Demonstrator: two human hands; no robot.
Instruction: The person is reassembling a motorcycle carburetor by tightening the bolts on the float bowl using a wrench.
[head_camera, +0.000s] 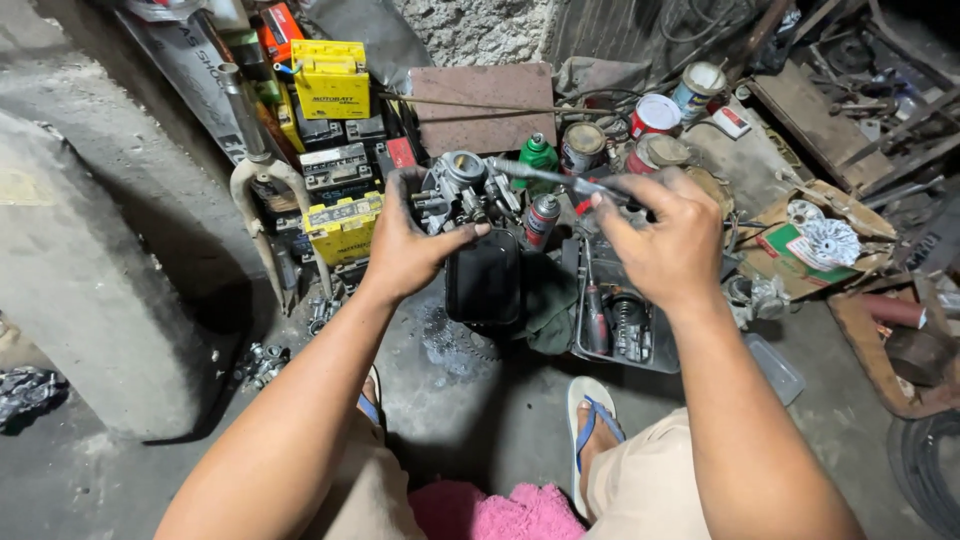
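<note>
Pink cloth (500, 512) nearest, at the lap. Further out, left hand (405, 245) clamped round a grey carburettor (465, 190), right hand (665, 235) pinched on a thin tool (550, 176) whose tip meets the carburettor's top. Beyond, yellow boxes (330, 80) stacked left, round tins (655, 115) right.

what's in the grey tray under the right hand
The grey tray holds a coiled spring and a red-handled tool; the right hand covers its far end.
</note>
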